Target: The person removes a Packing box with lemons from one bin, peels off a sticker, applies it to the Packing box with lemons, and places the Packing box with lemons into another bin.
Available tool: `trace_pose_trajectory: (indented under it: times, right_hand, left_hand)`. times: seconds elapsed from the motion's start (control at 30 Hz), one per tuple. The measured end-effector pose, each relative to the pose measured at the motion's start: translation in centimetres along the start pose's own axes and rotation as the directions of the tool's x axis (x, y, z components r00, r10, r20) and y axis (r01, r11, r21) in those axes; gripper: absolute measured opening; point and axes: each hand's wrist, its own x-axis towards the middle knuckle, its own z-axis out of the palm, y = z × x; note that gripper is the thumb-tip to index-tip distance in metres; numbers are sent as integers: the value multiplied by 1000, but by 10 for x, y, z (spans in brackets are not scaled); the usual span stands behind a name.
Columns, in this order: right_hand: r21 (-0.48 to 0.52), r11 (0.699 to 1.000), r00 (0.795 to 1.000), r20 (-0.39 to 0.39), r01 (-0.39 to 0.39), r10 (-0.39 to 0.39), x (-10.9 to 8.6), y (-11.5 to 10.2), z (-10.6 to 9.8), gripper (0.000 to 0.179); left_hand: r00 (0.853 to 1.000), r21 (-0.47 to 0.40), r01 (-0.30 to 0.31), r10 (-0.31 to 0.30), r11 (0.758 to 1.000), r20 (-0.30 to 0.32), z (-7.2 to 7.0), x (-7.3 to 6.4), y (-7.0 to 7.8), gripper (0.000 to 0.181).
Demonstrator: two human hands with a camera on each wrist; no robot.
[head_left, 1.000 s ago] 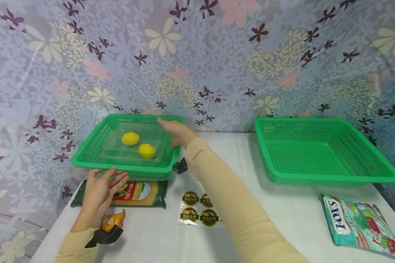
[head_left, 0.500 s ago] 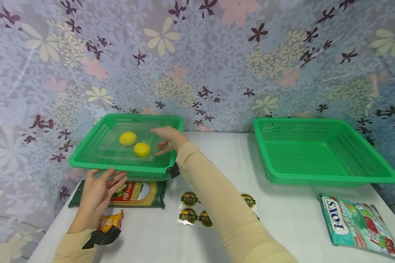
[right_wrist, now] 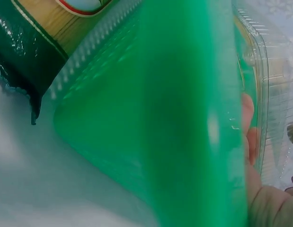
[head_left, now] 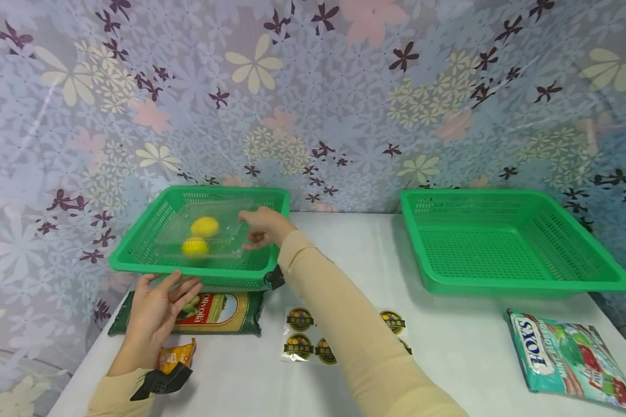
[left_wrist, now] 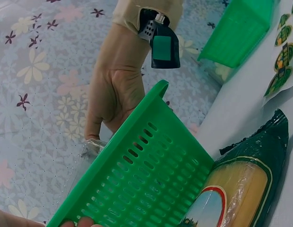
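Observation:
A clear plastic box [head_left: 223, 248] lies inside the left green basket [head_left: 224, 273], with two lemons [head_left: 205, 226] visible in its left half. At the box's right side my right hand [head_left: 267, 225] grips the edge, thumb on top and the other fingers curled below. The right wrist view shows those fingers [right_wrist: 248, 109] against the box wall, partly hidden by the basket. My left hand [head_left: 155, 304] is at the basket's front rim, fingers loosely spread and fingertips touching it. Under that hand lies a green-and-gold Olivoilà packet [head_left: 221, 311].
An orange packet [head_left: 176, 355] lies beside my left wrist. A sheet of round stickers [head_left: 298, 346] is on the white table, partly under my right forearm. To the right stand another green basket [head_left: 506, 285] and a teal Fox's candy bag [head_left: 571, 359]. A flowered cloth hangs behind.
My right hand has come left from the basket's right rim to the plastic box and taken hold of its edge. The nearer lemon has rolled left. My left hand stays about where it was.

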Motion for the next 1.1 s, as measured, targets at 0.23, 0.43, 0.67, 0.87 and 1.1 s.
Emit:
trace_pose_trajectory:
  times: [0.23, 0.43, 0.67, 0.87, 1.1]
  right_hand:
    - [18, 1000, 1000, -1, 10, -10, 1, 2, -2, 78]
    - [-35, 998, 998, -18, 54, -54, 1, 4, -2, 74]
    - [-71, 993, 994, -36, 97, -100, -3, 4, -9, 70]
    - [12, 993, 993, -25, 118, -118, -10, -3, -18, 66]
    - [42, 989, 990, 19, 139, -140, -20, -9, -31, 59]
  left_hand:
    - [1000, -9, 6, -6, 1000, -2, 0, 0, 0, 30]
    - [1000, -44, 1, -2, 999, -14, 2, 0, -1, 30]
    - [999, -89, 7, -10, 996, -38, 4, 1, -1, 25]
    - [1000, -92, 15, -17, 996, -20, 6, 2, -2, 31]
    - [998, -121, 17, -23, 992, -50, 7, 1, -2, 34]
